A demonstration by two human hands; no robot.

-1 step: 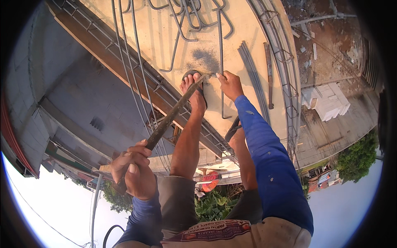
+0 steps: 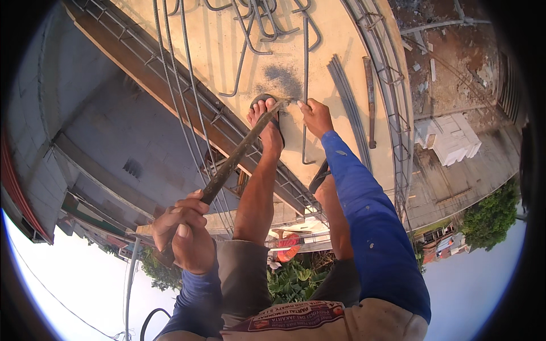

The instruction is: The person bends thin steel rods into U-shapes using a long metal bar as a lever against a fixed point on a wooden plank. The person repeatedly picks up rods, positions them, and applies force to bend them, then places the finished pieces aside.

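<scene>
My left hand [image 2: 187, 230] is wrapped round the near end of a long dark metal bar [image 2: 233, 162], which slants up and away over my left foot. The bar's far end lies by the toes of that sandalled foot [image 2: 266, 116], beside a patch of dark grit [image 2: 282, 79]. Close to this end, my right hand [image 2: 317, 117] is closed on a thin bent rebar [image 2: 305, 62] with a short hook at its lower end. The fingers hide the exact grip. Several hooked rebar pieces [image 2: 256, 25] lie at the far side of the board.
Straight thin rods [image 2: 348, 102] and a rusty pipe-like bar [image 2: 370, 105] lie to the right on the pale board [image 2: 210, 74]. Rebar cages [image 2: 393, 85] line its right side, others its left. Long rods [image 2: 183, 96] cross the left edge, over a drop to a grey lower level [image 2: 114, 131].
The bent rebar at my right hand has turned slightly, its upper end shifting right and its lower hook left. Both hands and the long bar stay nearly in place.
</scene>
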